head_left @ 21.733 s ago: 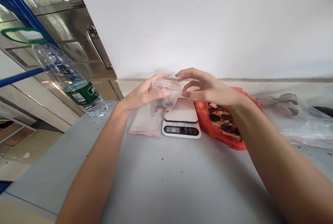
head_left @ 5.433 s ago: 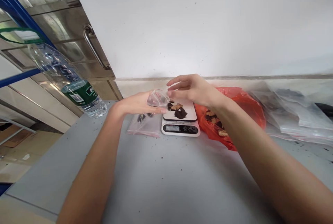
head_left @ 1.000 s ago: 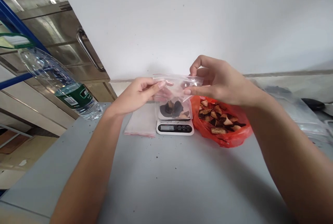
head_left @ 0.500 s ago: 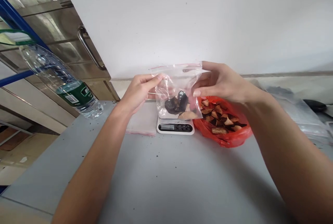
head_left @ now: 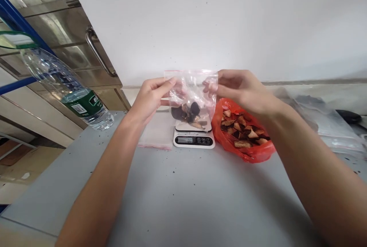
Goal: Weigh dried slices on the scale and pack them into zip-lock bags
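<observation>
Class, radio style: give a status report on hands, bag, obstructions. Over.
Grip: left hand and right hand pinch zip bag near its top. Inside, dried pieces; bag hangs over scale. Beside scale, red bag; nothing between hands.

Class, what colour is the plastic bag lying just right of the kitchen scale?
Orange-red. The plastic bag shows best in the head view, the only one.

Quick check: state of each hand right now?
Left hand: closed, pinching the top left edge of the zip bag.
Right hand: closed, pinching its top right edge.
</observation>
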